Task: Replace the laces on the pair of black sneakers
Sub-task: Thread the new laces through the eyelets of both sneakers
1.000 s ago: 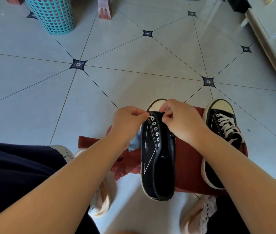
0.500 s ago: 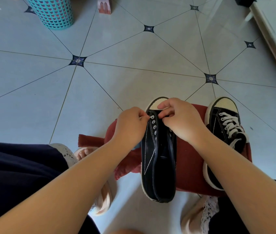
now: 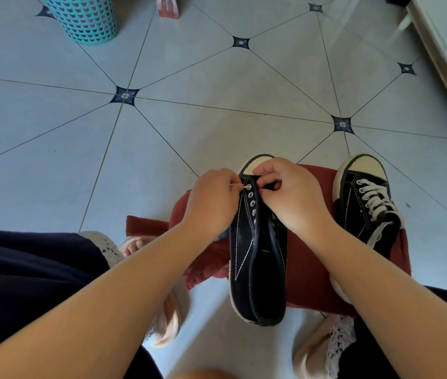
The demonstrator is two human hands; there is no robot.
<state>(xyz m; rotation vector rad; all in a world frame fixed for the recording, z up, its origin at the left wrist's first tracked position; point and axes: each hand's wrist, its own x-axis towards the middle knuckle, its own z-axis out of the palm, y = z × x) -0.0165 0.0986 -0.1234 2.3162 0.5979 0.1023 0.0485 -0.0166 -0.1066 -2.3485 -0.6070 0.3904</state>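
An unlaced black sneaker (image 3: 255,258) with white stitching and a cream toe cap lies on a dark red cloth (image 3: 309,269), toe pointing away from me. My left hand (image 3: 212,201) pinches a thin white lace tip at the foremost left eyelet. My right hand (image 3: 288,192) curls over the front of the tongue, fingers pinching at the eyelet row; what it pinches is hidden. A second black sneaker (image 3: 364,209) with white laces stands to the right on the same cloth.
A teal perforated basket (image 3: 82,17) stands on the tiled floor at the far left, a pink furniture leg (image 3: 167,8) beside it. A pale cabinet edge (image 3: 446,67) runs along the right. My knees and slippered feet (image 3: 167,318) frame the cloth.
Both hands stayed at the toe end of the unlaced sneaker. The left hand's white lace tip now shows at the front eyelet. The view shifted slightly.
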